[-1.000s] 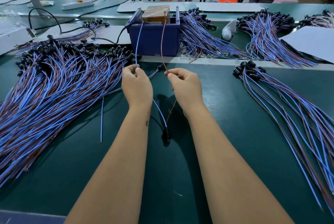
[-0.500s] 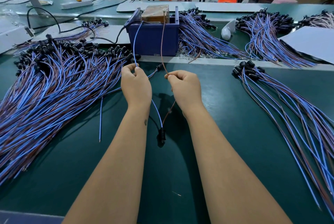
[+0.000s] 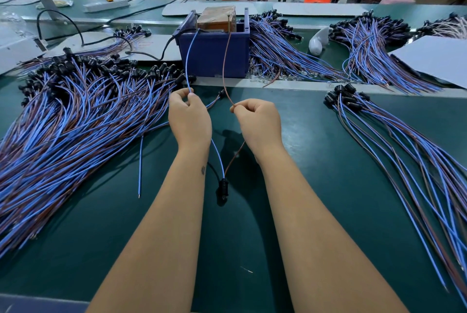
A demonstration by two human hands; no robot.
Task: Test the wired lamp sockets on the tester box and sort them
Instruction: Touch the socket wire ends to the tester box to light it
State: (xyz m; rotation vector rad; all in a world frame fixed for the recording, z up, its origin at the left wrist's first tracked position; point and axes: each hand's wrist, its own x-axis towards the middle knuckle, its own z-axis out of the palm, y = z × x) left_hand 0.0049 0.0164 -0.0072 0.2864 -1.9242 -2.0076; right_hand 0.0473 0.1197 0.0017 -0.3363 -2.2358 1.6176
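Bare green table between side piles; left hand pinches blue wire, right hand brown wire.

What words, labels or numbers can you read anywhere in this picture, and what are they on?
No readable text anywhere.
Brown block in the blue tester box: no legible print.
White power strip: any marking is too small to read.
Small dark mark on the left forearm: too small to make out.
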